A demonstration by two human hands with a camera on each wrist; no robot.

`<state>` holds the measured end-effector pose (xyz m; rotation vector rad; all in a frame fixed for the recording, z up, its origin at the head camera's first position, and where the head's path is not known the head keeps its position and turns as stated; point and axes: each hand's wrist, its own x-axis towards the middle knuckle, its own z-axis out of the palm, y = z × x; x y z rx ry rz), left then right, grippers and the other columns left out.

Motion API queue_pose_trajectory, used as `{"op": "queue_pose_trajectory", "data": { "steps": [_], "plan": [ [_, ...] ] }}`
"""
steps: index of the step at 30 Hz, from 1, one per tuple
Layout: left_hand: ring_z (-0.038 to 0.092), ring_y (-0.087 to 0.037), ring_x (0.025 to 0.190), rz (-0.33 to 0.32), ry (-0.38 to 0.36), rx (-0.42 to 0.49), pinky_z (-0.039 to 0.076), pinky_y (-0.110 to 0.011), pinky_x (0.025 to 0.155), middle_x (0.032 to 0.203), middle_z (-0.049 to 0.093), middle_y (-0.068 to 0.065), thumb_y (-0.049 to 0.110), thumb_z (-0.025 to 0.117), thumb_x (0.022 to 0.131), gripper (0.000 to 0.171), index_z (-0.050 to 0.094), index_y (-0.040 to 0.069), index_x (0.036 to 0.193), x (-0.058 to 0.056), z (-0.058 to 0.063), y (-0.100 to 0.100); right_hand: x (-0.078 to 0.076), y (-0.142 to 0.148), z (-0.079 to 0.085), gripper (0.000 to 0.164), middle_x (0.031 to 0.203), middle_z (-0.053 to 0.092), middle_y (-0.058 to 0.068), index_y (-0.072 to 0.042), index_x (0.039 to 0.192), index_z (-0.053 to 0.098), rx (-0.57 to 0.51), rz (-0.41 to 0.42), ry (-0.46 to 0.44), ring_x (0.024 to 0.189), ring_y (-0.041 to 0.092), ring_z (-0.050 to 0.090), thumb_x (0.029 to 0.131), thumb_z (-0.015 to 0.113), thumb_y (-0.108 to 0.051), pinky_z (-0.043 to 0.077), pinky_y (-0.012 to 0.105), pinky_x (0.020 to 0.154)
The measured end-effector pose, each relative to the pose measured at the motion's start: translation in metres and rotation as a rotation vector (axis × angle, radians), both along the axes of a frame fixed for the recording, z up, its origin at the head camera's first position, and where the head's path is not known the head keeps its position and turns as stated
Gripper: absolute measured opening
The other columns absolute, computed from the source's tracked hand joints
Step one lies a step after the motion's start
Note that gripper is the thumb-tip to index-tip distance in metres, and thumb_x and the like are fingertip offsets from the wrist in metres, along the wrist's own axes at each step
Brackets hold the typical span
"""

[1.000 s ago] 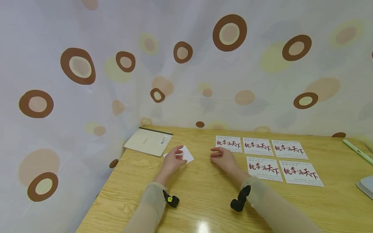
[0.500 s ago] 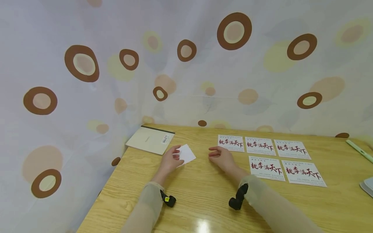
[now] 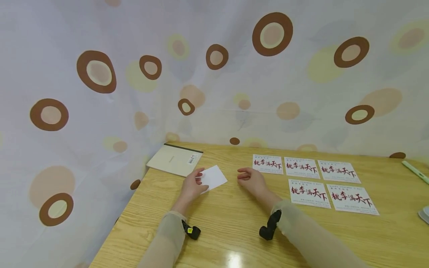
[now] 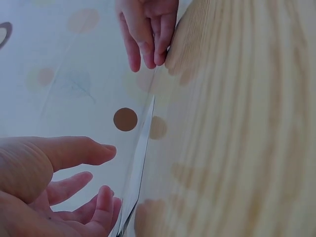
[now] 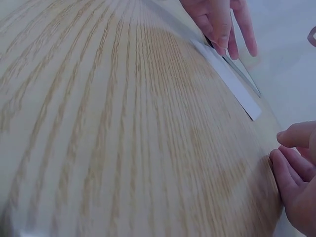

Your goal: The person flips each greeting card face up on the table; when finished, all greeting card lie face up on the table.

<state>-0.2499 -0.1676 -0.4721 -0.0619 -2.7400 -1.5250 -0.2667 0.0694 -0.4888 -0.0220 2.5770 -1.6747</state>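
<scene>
A blank white card [image 3: 214, 178] lies on the wooden table, partly covered by my left hand [image 3: 192, 186]. That hand is at the card's left side, its thumb apart from its loosely bent fingers; in the left wrist view the fingers [image 4: 101, 210] are close beside the card [image 4: 140, 158], and I cannot tell whether they touch it. To the right, my right hand [image 3: 254, 184] is held over the table with relaxed fingers and nothing in them. In the right wrist view a gap separates the right hand [image 5: 296, 177] from the card [image 5: 232, 84].
Several white cards with red and black writing, such as the near left one [image 3: 310, 193], lie in two rows at the right. A beige notebook [image 3: 174, 160] is at the back left. A green pen-like object [image 3: 415, 171] lies far right. Patterned cloth [image 3: 234, 89] hangs behind.
My left hand has drawn back leftward, uncovering more of the white card, which stays put. My right hand has shifted a little to the left. The view has turned slightly.
</scene>
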Motion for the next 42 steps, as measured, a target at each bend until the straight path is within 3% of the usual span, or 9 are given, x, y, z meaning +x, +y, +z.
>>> {"op": "queue_pose_trajectory", "data": {
  "steps": [7, 11, 14, 18, 21, 28, 42],
  "plan": [
    [0.059, -0.032, 0.105, 0.055, -0.043, 0.008, 0.053, -0.042, 0.094, 0.129, 0.058, -0.023, -0.007, 0.077, 0.075, 0.067, 0.055, 0.002, 0.138, -0.002, -0.001, -0.005, 0.003, -0.007, 0.002, 0.038, 0.108, 0.072, 0.019, 0.002, 0.125, 0.063, 0.02, 0.033, 0.003, 0.099, 0.029, 0.069, 0.087, 0.069, -0.001, 0.057, 0.04, 0.089],
    [0.051, -0.022, 0.088, 0.047, -0.035, -0.034, 0.046, -0.029, 0.076, 0.127, 0.058, -0.022, -0.005, 0.08, 0.074, 0.068, 0.056, 0.001, 0.137, -0.002, -0.002, -0.009, 0.003, -0.01, 0.005, 0.039, 0.108, 0.072, 0.018, 0.001, 0.125, 0.063, 0.053, 0.05, 0.004, 0.1, 0.029, 0.068, 0.087, 0.071, -0.002, 0.056, 0.041, 0.091],
    [0.044, -0.02, 0.082, 0.038, -0.03, -0.059, 0.037, -0.027, 0.07, 0.126, 0.057, -0.023, -0.004, 0.081, 0.072, 0.069, 0.056, -0.001, 0.136, -0.001, -0.001, -0.012, 0.001, -0.012, 0.009, 0.041, 0.11, 0.071, 0.018, 0.001, 0.127, 0.062, 0.067, 0.076, 0.0, 0.102, 0.03, 0.067, 0.087, 0.071, -0.002, 0.055, 0.042, 0.093],
    [0.055, -0.031, 0.107, 0.018, -0.028, -0.087, 0.048, -0.039, 0.094, 0.134, 0.055, -0.026, -0.003, 0.083, 0.071, 0.071, 0.055, -0.003, 0.136, 0.0, -0.001, -0.015, -0.001, -0.012, 0.015, 0.042, 0.113, 0.069, 0.02, 0.002, 0.129, 0.059, 0.076, 0.109, -0.002, 0.104, 0.032, 0.067, 0.088, 0.069, -0.001, 0.055, 0.043, 0.093],
    [0.046, -0.042, 0.132, 0.008, -0.029, -0.096, 0.038, -0.052, 0.112, 0.14, 0.051, -0.026, -0.003, 0.083, 0.07, 0.074, 0.054, -0.003, 0.137, 0.001, -0.002, -0.017, -0.001, -0.014, 0.015, 0.043, 0.113, 0.07, 0.019, 0.002, 0.128, 0.06, 0.096, 0.131, 0.009, 0.104, 0.032, 0.066, 0.086, 0.069, -0.001, 0.055, 0.044, 0.094],
    [0.044, -0.044, 0.133, -0.009, -0.023, -0.145, 0.036, -0.053, 0.113, 0.14, 0.051, -0.026, -0.001, 0.085, 0.069, 0.075, 0.054, -0.001, 0.138, 0.002, -0.005, -0.019, -0.001, -0.021, 0.013, 0.045, 0.115, 0.07, 0.016, -0.002, 0.127, 0.061, 0.156, 0.168, 0.053, 0.111, 0.032, 0.063, 0.083, 0.071, -0.002, 0.05, 0.047, 0.099],
    [0.043, -0.042, 0.134, -0.054, -0.058, -0.256, 0.035, -0.053, 0.114, 0.141, 0.05, -0.024, 0.002, 0.087, 0.068, 0.078, 0.053, 0.001, 0.139, 0.003, -0.002, -0.016, 0.001, -0.025, 0.01, 0.045, 0.118, 0.071, 0.014, -0.004, 0.128, 0.062, 0.165, 0.192, 0.031, 0.117, 0.03, 0.061, 0.084, 0.071, -0.003, 0.045, 0.047, 0.105]
  ]
}}
